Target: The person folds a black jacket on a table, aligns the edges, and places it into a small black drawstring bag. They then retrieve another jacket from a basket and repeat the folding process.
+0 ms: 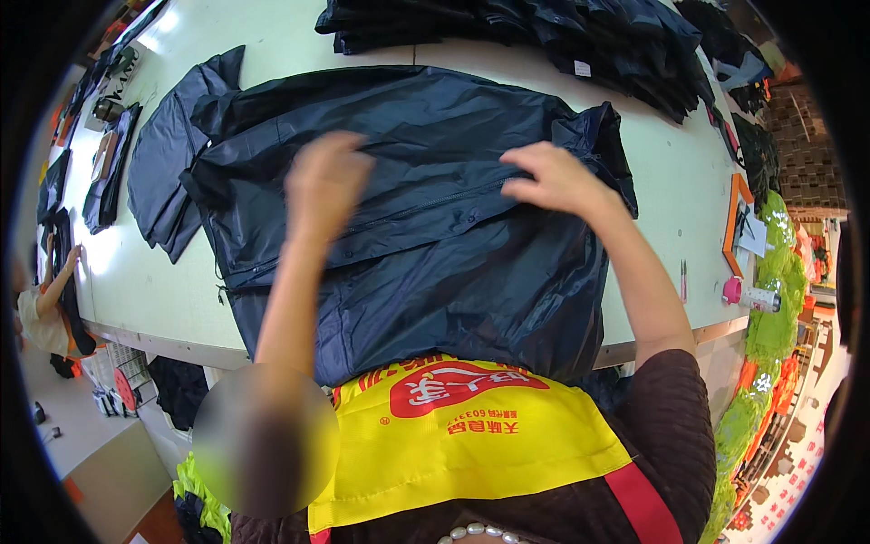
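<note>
A dark navy rain jacket of shiny fabric lies spread and creased on the table, its lower part hanging against my yellow apron. Across its middle runs a front placket with a snap button. Over the left part of the jacket is my left hand, smeared by motion, so its fingers cannot be read. Above the right part, close to the bunched end, my right hand has thumb and fingers apart and holds nothing. Whether either hand touches the fabric is unclear.
Dark garments are piled along the table's far side. Another dark piece lies left of the jacket. On the right are an orange frame, a pink-and-white roll and lime-green garments. A co-worker's arm shows at far left.
</note>
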A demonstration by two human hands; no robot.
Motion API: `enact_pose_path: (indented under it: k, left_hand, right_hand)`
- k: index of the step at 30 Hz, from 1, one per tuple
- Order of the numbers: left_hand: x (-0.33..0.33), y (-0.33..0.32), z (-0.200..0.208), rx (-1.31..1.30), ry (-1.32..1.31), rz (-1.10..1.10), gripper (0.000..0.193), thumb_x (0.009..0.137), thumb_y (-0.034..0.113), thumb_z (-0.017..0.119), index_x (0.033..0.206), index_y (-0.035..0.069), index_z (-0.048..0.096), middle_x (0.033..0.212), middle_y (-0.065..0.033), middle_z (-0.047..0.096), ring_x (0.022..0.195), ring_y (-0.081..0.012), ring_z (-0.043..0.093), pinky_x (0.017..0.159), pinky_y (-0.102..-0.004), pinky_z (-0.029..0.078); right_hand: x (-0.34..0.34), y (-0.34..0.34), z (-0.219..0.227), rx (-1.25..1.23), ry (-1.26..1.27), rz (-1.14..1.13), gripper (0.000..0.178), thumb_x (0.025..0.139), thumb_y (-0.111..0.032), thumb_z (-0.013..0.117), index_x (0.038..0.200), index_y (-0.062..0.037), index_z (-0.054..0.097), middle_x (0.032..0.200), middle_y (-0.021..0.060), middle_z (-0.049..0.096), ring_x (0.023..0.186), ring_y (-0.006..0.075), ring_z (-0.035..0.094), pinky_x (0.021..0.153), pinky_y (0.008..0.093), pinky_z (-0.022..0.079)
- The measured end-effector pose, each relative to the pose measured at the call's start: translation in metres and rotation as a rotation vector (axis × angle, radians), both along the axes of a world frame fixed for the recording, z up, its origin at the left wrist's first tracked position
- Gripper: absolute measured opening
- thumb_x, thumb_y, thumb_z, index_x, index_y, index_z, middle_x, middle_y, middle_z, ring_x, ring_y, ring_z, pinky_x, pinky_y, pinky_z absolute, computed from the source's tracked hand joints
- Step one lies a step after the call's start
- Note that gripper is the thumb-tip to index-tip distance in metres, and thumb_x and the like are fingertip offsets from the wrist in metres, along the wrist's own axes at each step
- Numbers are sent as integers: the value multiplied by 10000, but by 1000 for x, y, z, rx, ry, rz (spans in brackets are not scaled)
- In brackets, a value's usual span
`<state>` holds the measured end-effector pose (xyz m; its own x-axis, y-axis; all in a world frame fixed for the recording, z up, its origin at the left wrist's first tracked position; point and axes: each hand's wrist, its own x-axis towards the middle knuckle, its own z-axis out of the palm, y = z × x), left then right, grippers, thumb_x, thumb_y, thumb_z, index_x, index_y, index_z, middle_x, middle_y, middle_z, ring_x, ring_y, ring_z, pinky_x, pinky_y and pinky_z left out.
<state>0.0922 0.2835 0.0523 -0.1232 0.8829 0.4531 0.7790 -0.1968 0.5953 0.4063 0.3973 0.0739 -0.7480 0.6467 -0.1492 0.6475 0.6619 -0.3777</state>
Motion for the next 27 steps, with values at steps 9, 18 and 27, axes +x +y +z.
enact_pose_path:
  k: [9, 18, 27]
  left_hand:
    - [114, 13, -90, -308, 86, -398, 418, 818, 286, 626, 1174, 70, 583, 1236, -133, 552, 1266, -275, 422, 1033, -539, 275]
    - [105, 52, -69, -520, 37, -138, 211, 818, 282, 620, 906, 103, 691, 878, -109, 667, 845, -299, 635, 725, -386, 497]
    - [108, 58, -84, -291, 165, -173, 160, 762, 225, 675, 830, 82, 685, 826, -99, 632, 767, -302, 627, 679, -392, 504]
  right_hand:
    - [66, 43, -47, 66, -348, -93, 320, 750, -64, 566, 1061, -79, 640, 1127, 141, 613, 1058, 307, 571, 906, 385, 466]
    - [63, 51, -67, 190, 82, -400, 226, 855, -209, 551, 966, -30, 634, 1015, 180, 631, 948, 321, 607, 819, 407, 486]
    - [32, 31, -92, 402, -241, -467, 169, 793, -64, 523, 846, -18, 678, 911, 176, 635, 909, 347, 585, 763, 401, 520]
